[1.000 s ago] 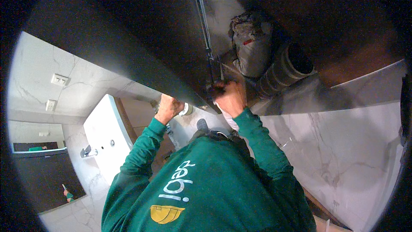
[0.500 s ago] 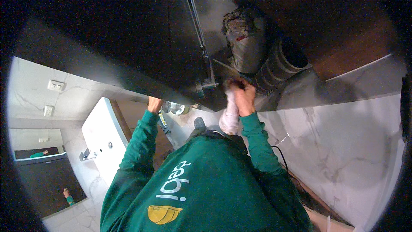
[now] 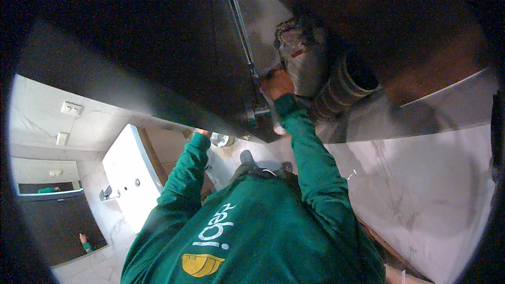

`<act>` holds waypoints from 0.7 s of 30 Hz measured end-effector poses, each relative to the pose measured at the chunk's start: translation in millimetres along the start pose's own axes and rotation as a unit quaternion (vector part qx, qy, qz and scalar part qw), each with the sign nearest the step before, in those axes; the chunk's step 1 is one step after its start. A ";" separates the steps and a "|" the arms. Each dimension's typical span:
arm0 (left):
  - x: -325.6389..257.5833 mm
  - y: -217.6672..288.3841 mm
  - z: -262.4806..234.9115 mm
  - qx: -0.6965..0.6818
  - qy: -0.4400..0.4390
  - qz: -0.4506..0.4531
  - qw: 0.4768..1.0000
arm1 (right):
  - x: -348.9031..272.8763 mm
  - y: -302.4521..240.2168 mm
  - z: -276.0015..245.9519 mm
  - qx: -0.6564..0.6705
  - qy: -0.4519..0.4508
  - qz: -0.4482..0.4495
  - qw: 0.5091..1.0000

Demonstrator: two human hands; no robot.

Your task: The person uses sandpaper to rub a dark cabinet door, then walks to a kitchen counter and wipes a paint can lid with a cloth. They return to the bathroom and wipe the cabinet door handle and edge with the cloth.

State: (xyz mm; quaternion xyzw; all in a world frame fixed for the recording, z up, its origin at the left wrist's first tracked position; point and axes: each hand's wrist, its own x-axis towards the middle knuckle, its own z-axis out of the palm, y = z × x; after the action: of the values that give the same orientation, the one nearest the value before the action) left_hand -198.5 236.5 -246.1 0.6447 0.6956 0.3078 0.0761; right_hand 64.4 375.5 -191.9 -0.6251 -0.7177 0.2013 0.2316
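Observation:
My right hand (image 3: 279,84) reaches up beside a metal rail (image 3: 243,31) on a large dark panel (image 3: 142,63). Its fingers look closed but are in shadow. Below the wrist, partly behind my sleeve, shows a bit of pale cloth (image 3: 281,129), which seems to hang from that hand. Just right of the hand are a grey wrapped bundle (image 3: 305,68) and a ribbed flexible duct (image 3: 336,89) with a dark open end. My left hand (image 3: 203,132) is at the panel's lower edge, with its fingers hidden behind it.
On the left a white washbasin (image 3: 129,179) with a metal tap (image 3: 108,193) juts from the marbled wall. A mirror (image 3: 58,221) hangs below wall sockets (image 3: 70,108). A round, pale container (image 3: 223,139) stands beyond my left hand. Pale marbled tiles (image 3: 415,189) cover the right side.
My right hand has moved up and left, toward the rail, and less of the cloth shows now. My left hand has shifted slightly right and down along the panel's edge.

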 end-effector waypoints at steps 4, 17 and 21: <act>-0.9 6.9 1.6 -0.011 0.007 -0.009 1.000 | -74.6 -5.8 -40.9 -0.039 -0.031 0.037 0.998; 20.7 46.6 31.8 -0.121 0.061 -0.045 0.990 | 11.3 -44.0 -54.8 -0.185 -0.106 -0.041 0.976; 26.3 55.2 42.1 -0.188 0.044 -0.093 0.977 | 22.2 -42.8 -52.3 -0.197 -0.066 -0.061 0.976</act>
State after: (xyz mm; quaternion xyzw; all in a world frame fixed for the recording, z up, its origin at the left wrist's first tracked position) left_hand -134.6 274.0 -243.0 0.5368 0.6851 0.4529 0.1932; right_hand 58.1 391.6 -122.9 -0.5992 -0.7935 0.0819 0.0679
